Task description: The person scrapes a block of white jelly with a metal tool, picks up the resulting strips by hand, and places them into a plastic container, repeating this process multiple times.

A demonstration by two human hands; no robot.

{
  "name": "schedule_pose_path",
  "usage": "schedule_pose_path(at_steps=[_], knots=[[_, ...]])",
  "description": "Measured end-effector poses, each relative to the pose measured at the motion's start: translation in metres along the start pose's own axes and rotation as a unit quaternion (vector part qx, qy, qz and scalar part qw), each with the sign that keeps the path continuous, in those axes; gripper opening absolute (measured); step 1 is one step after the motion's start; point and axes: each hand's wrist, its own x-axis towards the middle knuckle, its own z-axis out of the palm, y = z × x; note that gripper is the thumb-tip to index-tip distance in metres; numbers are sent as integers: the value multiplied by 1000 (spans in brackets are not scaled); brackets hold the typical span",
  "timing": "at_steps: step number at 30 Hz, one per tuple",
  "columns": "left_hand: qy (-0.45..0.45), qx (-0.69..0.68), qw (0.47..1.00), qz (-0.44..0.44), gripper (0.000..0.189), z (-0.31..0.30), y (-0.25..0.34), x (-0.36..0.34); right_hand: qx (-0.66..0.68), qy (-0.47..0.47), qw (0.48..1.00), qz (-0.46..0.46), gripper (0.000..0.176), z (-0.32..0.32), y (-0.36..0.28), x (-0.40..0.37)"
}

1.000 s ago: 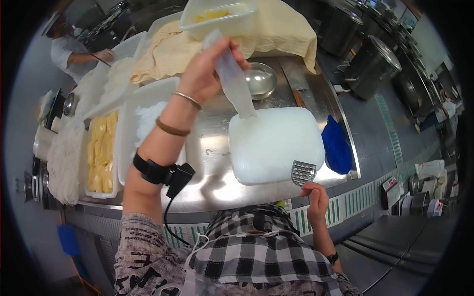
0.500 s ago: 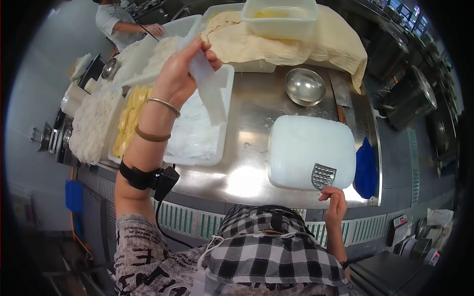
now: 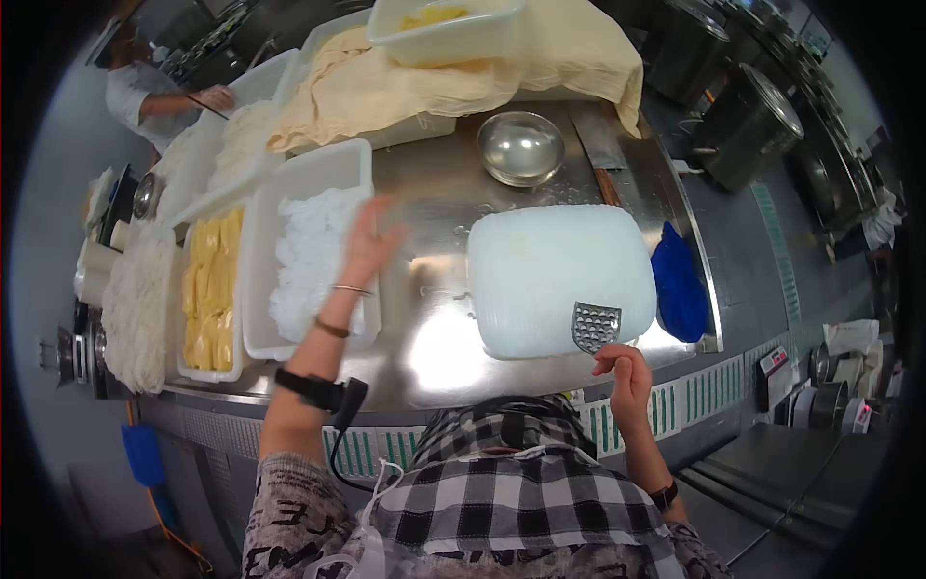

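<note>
My left hand, blurred by motion, is over the right edge of a white tray of translucent white strips. Its fingers look apart, with nothing visible between them. My right hand is closed on the end of a metal scraper full of raised holes. That scraper lies against the front right part of a large, smooth, whitish translucent block with rounded corners, which rests on the steel table.
A metal bowl and a cleaver lie behind the block, a blue cloth right of it. Left stand a tray of yellow pieces and noodle heaps. Cloth-covered containers are at the back; a person works back left.
My left hand has dropped from high over the trays, and the translucent strip it held no longer hangs from it. The view has shifted. My right hand still holds the scraper on the block.
</note>
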Motion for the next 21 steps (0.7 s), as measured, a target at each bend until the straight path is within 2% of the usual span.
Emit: schedule_pose_path(at_steps=[1, 2, 4, 5, 7, 8, 10, 11, 13, 17, 18, 19, 20, 21], knots=[[-72, 17, 997, 31, 55, 34, 21, -4, 13, 6, 1000, 8, 18, 0, 0, 0], [-145, 36, 982, 118, 59, 56, 44, -3, 0, 8, 1000, 1, 19, 0, 1, 0], [-149, 129, 963, 184, 56, 99, 62, 0, -5, 16, 1000, -1, 19, -1, -2, -1], [-151, 124, 963, 187, 56, 113, 63, 3, -8, 19, 1000, -4, 19, -3, -3, -2], [-119, 122, 966, 195, 41, 136, 65, 10, -10, 38, 999, -1, 19, -6, -2, -5], [-122, 118, 965, 197, 41, 142, 65, 12, -8, 54, 999, 0, 19, -9, -1, -6], [-138, 119, 961, 208, 25, 147, 63, 14, -7, 71, 997, 10, 20, -13, -1, -8], [-144, 119, 960, 210, 25, 147, 64, 14, -3, 83, 996, 16, 20, -14, -1, -10], [-183, 85, 963, 176, 16, 144, 69, 18, 5, 91, 996, 18, 20, -17, 5, -13], [-205, 44, 967, 146, 13, 122, 85, 25, 9, 95, 995, 19, 21, -21, 3, -9], [-262, -86, 961, 17, 12, 116, 88, 25, 9, 95, 995, 20, 21, -21, 3, -7], [-309, -213, 920, -112, 10, 109, 91, 25, 13, 91, 996, 18, 20, -21, 3, -5], [-308, -213, 920, -113, 10, 95, 99, 25, 16, 85, 996, 15, 20, -21, 3, -1], [-323, -293, 888, -148, 9, 80, 108, 25, 16, 83, 996, 15, 20, -21, 4, 2]])
